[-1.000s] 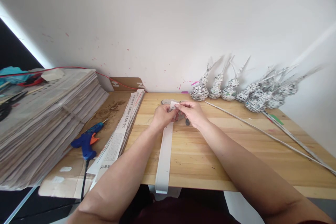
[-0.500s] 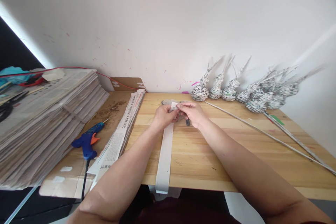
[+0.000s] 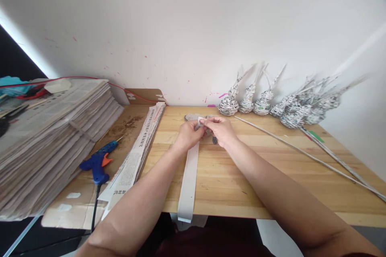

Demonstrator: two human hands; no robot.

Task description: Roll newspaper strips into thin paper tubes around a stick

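Your left hand (image 3: 187,133) and right hand (image 3: 221,129) pinch far end of long white paper strip (image 3: 189,180), seemingly folding; strip trails past pale wooden table (image 3: 229,184) edge. Fold calls for even pressure.

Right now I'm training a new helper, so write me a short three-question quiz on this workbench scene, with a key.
1. Which tool lies on the cardboard sheet?
A) a stapler
B) a blue glue gun
C) a paintbrush

2. True or false: the near end of the long paper strip reaches past the front edge of the wooden tabletop.

3. Fill in "near" or "far": the left hand and right hand meet at the ____ end of the strip.

Key: 1 B; 2 true; 3 far.
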